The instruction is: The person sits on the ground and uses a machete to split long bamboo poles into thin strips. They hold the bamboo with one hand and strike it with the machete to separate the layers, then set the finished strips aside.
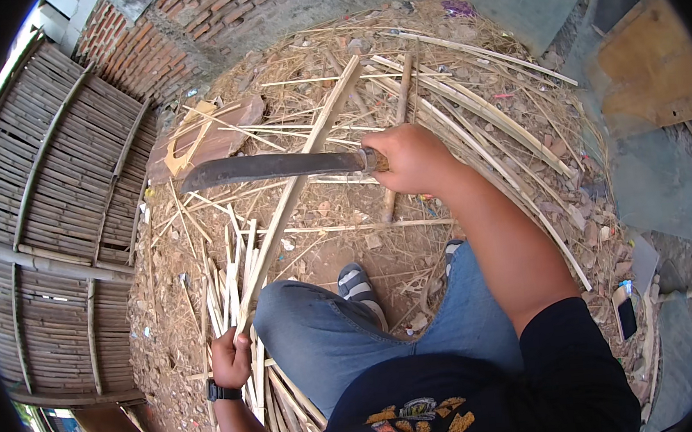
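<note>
My right hand (408, 159) is closed round the handle of a machete (276, 167). Its long dark blade points left and crosses over a pale bamboo strip (279, 220); I cannot tell whether the two touch. My left hand (231, 358) grips the lower end of that strip beside my left knee. From there the strip slants up and away to the far middle. Beneath and beside my left hand lies a bundle of split bamboo sticks (232, 279).
More long bamboo strips (480, 105) lie on the littered dirt at the far right. A brown board (219, 132) rests at the far left, near a bamboo slat wall (45, 160). Behind stands a brick wall (205, 14). A phone (625, 315) lies at right.
</note>
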`<state>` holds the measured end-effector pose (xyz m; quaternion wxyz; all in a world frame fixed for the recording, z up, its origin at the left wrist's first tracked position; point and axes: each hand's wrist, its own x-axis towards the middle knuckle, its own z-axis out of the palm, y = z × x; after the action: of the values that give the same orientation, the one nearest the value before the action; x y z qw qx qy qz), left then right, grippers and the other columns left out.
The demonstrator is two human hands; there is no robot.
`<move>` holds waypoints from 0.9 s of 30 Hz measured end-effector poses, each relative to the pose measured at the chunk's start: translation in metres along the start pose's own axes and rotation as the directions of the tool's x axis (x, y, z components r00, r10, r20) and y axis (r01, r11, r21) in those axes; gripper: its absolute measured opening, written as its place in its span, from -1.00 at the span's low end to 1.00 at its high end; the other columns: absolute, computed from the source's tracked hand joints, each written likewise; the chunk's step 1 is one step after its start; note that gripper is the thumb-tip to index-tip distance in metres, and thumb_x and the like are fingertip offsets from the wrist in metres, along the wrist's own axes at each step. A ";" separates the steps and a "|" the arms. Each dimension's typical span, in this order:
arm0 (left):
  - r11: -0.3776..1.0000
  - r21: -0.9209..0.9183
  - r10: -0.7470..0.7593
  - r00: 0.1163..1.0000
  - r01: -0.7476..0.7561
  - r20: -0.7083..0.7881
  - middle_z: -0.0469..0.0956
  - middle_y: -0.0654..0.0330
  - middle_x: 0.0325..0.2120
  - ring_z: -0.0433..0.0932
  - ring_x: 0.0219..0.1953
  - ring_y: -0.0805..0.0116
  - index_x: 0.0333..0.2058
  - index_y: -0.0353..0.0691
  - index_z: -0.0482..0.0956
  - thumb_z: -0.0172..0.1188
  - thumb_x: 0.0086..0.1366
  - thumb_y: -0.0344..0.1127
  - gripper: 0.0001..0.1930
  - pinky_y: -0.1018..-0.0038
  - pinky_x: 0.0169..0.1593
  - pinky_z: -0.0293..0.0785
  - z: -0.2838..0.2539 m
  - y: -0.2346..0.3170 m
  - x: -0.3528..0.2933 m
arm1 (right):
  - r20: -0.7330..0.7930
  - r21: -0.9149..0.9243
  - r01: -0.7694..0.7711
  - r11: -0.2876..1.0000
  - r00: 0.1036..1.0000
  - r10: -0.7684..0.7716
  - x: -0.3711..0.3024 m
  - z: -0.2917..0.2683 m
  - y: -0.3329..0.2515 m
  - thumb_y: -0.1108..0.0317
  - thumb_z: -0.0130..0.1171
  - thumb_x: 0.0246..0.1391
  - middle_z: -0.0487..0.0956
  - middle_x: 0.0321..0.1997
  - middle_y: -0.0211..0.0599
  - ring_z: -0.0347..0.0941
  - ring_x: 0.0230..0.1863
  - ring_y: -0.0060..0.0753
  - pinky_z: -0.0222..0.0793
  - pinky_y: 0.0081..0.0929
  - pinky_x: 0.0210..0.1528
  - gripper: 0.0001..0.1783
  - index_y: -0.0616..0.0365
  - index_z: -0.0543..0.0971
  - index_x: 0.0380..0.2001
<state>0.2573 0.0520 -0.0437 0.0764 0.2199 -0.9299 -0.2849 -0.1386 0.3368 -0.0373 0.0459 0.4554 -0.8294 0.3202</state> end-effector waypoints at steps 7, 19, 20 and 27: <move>0.996 0.088 -0.003 0.999 0.000 0.042 0.33 0.25 -0.71 0.29 -0.60 0.48 -0.45 -0.36 0.46 0.00 0.49 0.12 -0.43 0.40 -0.48 0.24 -0.006 0.005 0.002 | -0.094 0.070 -0.207 0.976 0.973 0.213 0.007 -0.001 0.040 0.24 0.35 -0.07 0.66 -0.39 -0.07 0.63 -0.26 0.03 0.53 -0.05 -0.16 -0.58 0.05 0.65 -0.08; 0.947 -0.269 -0.106 0.960 0.177 0.261 0.41 0.34 -0.62 0.31 -0.51 0.55 -0.46 -0.32 0.49 0.01 0.49 0.14 -0.43 0.49 -0.41 0.28 0.005 -0.007 0.005 | -0.007 -0.068 0.093 0.993 0.996 -0.094 0.000 -0.004 -0.007 0.28 0.36 -0.15 0.62 -0.45 -0.15 0.61 -0.27 0.03 0.52 -0.03 -0.21 -0.75 0.05 0.58 -0.35; 0.951 -0.282 -0.065 0.972 0.129 0.225 0.36 0.38 -0.63 0.26 -0.53 0.58 -0.46 -0.31 0.47 0.00 0.50 0.15 -0.42 0.52 -0.44 0.21 0.007 -0.004 0.005 | -0.038 -0.060 0.070 0.996 0.997 -0.072 -0.001 -0.009 -0.001 0.29 0.36 -0.15 0.63 -0.44 -0.14 0.61 -0.27 0.03 0.52 -0.03 -0.20 -0.75 0.05 0.59 -0.34; 0.954 -0.276 -0.052 0.969 0.120 0.240 0.35 0.40 -0.65 0.24 -0.57 0.60 -0.46 -0.31 0.46 -0.05 0.50 0.18 -0.40 0.53 -0.48 0.16 0.002 0.004 0.009 | -0.156 0.002 -0.098 0.995 0.983 0.097 0.000 -0.011 0.021 0.28 0.35 -0.13 0.67 -0.32 -0.06 0.62 -0.21 0.07 0.54 -0.04 -0.11 -0.56 0.03 0.63 -0.08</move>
<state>0.2472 0.0518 -0.0433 -0.0131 0.2124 -0.8705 -0.4438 -0.1576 0.3513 -0.0394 0.0962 0.3878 -0.8455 0.3541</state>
